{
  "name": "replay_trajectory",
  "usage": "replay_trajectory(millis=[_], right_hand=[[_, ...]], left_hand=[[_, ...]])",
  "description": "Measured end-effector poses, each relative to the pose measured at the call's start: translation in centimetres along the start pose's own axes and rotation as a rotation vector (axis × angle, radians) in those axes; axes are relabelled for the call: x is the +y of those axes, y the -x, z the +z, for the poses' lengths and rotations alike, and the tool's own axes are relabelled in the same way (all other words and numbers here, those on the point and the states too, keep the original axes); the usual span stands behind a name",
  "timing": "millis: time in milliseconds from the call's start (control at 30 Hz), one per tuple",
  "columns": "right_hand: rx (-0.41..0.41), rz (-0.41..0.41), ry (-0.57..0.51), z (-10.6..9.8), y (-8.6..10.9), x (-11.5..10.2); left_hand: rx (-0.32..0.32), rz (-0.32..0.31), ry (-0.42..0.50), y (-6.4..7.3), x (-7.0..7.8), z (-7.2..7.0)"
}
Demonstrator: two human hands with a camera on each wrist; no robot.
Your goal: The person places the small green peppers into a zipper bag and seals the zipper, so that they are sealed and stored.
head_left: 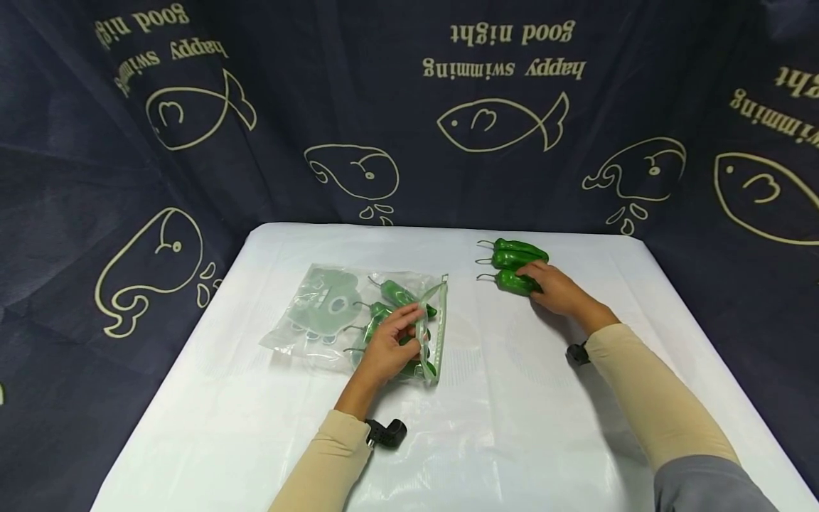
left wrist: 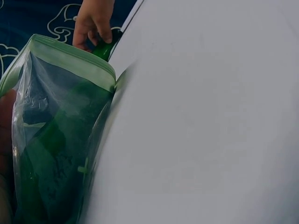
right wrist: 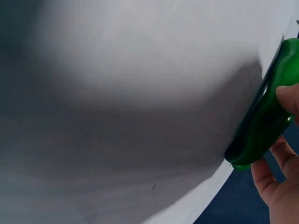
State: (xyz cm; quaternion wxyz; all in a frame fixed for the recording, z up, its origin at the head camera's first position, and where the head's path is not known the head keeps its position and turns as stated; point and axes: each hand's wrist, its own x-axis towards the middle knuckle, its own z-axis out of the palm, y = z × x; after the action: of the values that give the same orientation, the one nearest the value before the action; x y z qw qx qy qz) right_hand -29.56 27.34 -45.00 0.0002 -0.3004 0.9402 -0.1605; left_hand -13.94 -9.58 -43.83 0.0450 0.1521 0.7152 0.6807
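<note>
Bag in head view: a transparent plastic bag point(head_left: 288, 341) lies on the white counter point(head_left: 486, 427), its mouth to the right, with a green closing strip point(head_left: 438, 334) along the edge and a pale green cartoon print point(head_left: 326, 302) on the film.
Inside the bag: at least four green peppers point(head_left: 395, 293), their thin stems turned to the left.
Left hand at the bag: the left hand point(head_left: 384, 348) bends its fingers at the mouth and grips the upper edge, which stands apart from the lower one.
Peppers outside: three lie side by side at the far right, stems also to the left.
Right hand: the right hand point(head_left: 557, 288) pinches the nearest pepper point(head_left: 512, 282) at its blunt end.
Bag in left wrist view: the mouth gapes; through the wrinkled film, dark green shapes are seen. Left fingers show only partly at the edge.
Pepper in right wrist view: smooth, glossy and long, between the thumb on one side and other fingers on the opposite side.
</note>
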Motion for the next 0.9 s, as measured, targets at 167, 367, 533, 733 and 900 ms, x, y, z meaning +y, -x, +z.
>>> replay_trajectory(millis=[167, 367, 533, 733, 900], right_hand=[[-0.013, 0.011, 0.001, 0.1, -0.1, -0.3], [-0.036, 0.04, 0.02, 0.1, -0.1, -0.5], [-0.042, 0.049, 0.011, 0.1, -0.1, -0.6], [-0.026, 0.023, -0.004, 0.0, 0.0, -1.0], [-0.009, -0.015, -0.02, -0.4, 0.2, -2.0]], left_hand=[[-0.001, -0.007, 0.002, 0.0, 0.0, 0.0], [-0.003, -0.015, 0.002, 0.1, 0.0, 0.0], [-0.008, -0.014, 0.003, 0.1, -0.1, 0.0], [-0.006, -0.012, -0.002, 0.1, -0.1, 0.0], [-0.007, -0.007, -0.003, 0.0, -0.1, 0.0]])
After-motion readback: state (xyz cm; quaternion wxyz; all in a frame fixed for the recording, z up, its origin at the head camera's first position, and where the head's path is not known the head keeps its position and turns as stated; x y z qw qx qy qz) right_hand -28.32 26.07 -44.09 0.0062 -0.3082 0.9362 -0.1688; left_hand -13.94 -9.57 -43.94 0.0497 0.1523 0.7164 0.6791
